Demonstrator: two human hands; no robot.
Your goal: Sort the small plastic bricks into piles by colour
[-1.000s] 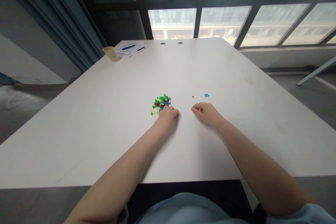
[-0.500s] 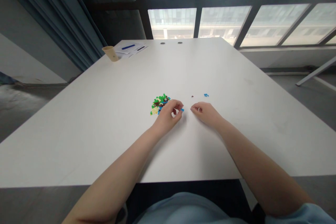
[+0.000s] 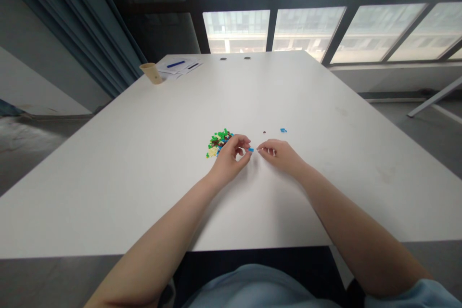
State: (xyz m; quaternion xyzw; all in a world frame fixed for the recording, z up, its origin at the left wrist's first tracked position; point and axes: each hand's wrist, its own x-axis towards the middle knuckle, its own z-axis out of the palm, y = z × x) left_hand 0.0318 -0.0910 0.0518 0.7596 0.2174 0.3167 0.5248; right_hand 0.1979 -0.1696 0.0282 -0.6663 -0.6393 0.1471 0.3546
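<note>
Between its thumb and fingertips my left hand (image 3: 233, 156) pinches a small blue toy brick (image 3: 251, 149). Just to the right, my right hand (image 3: 277, 151) is closed in a pinch, its fingertips a short gap from that brick; whatever they hold is too small to make out. A pile of small green, brown, blue and pale yellow bricks (image 3: 218, 142) lies beside my left hand, which partly hides it. Beyond my right hand lie a few blue bricks (image 3: 283, 130) and a tiny brown piece (image 3: 264, 132).
All of this rests on a wide white table (image 3: 144, 154). At its far left stand a tan paper cup (image 3: 151, 73) and some papers (image 3: 176, 70) with a blue pen (image 3: 176, 64) on them. Two round dark discs (image 3: 223, 59) sit near the far edge, before the windows.
My right hand has moved slightly left, bringing its fingertips closer to the blue brick. The left hand has stayed nearly in place, still pinching it.
</note>
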